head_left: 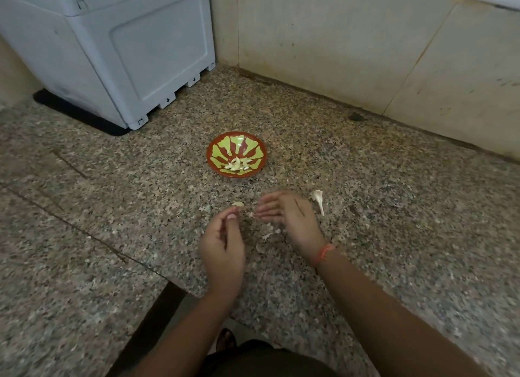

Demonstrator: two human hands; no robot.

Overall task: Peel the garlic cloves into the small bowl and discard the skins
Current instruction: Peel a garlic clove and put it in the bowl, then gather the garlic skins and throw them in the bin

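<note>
- Head view, the only one; small bowl, red with yellow-green petals, sits on the speckled stone counter, on the far side of both hands and apart from them; a small heap of peeled cloves lies at its near side.
- Left hand hovers on the near side of the bowl, fingers curled, thumb tip pressed against the forefinger; whether anything is pinched there I cannot tell; one loose clove lies on the counter just beyond its fingertips, too small to judge whether skin is on it.
- Right hand is just right of the left, fingers straight and relaxed, grasping nothing; its outline is blurred.
- Bare garlic stem lies right of the right hand; thin scraps of skins are strewn on the counter between and beneath the hands.
- Grey plastic appliance stands far left, by the wall.
- Judgement: peeling looks nearly finished, since the stem is stripped and several cloves are in the bowl; left to do are the loose clove, then gathering the skins for discarding, not yet begun.
</note>
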